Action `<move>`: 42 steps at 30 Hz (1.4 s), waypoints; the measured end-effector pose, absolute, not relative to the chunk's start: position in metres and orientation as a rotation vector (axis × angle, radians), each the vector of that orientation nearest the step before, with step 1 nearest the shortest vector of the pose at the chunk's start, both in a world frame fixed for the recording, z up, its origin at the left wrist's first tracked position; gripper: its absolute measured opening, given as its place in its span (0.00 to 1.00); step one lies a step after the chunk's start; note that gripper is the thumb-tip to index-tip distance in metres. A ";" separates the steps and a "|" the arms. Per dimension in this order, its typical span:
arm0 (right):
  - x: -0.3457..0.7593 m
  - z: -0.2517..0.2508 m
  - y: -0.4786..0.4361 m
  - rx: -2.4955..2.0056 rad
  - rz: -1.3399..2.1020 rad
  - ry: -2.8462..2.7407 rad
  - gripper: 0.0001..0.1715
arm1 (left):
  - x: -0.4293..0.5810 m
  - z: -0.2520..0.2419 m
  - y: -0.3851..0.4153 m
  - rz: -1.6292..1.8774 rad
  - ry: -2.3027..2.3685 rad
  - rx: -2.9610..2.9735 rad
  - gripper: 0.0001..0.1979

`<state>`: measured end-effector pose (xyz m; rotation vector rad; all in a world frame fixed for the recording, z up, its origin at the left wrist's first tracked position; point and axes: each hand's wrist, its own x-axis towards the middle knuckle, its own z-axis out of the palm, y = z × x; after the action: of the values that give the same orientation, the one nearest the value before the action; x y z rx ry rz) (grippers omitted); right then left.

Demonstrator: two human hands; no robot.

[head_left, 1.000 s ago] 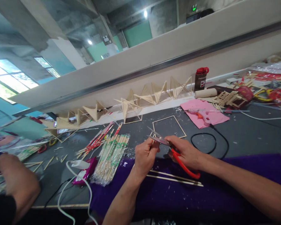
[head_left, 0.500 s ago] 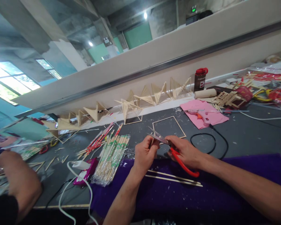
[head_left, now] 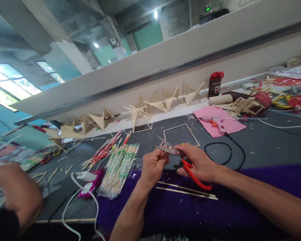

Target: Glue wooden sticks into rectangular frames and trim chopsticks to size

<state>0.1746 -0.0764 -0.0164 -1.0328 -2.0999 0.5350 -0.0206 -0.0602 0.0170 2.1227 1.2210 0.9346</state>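
Note:
My right hand (head_left: 199, 160) is closed around the red handles of a pair of scissors (head_left: 195, 177). Their metal blades are parted and point left, lying by the fingertips of my left hand (head_left: 153, 165). That left hand is closed in a pinch; whatever small thing sits between its fingers is mostly hidden. Below both hands, two thin wooden sticks (head_left: 187, 193) lie on a purple cloth (head_left: 180, 217). Just beyond the scissors, a square frame of thin sticks (head_left: 193, 135) rests on the dark table.
A bag of chopsticks (head_left: 120, 170) and a magenta power strip (head_left: 94, 184) lie left. A glue gun (head_left: 217, 124) rests on pink cloth, its black cord looping nearby. Stick models (head_left: 135, 117) line the wall beside a bottle (head_left: 215, 85). Another person's arm (head_left: 20, 194) is far left.
The scissors' blades have opened wider and shifted slightly left, with the fingers of my right hand spreading on the handles. My left hand has moved very slightly left.

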 end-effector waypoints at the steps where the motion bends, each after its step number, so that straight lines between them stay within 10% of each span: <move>1: 0.175 -0.016 -0.077 -1.041 0.524 -2.105 0.34 | -0.021 0.017 -0.060 0.943 1.212 2.118 0.13; 42: 0.179 -0.018 -0.073 -1.126 0.612 -2.135 0.20 | -0.009 0.015 -0.059 0.961 1.264 2.266 0.19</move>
<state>0.1795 -0.0730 -0.0183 -1.1262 -2.1349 0.6122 -0.0087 -0.0586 0.0150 2.2655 1.2636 0.9609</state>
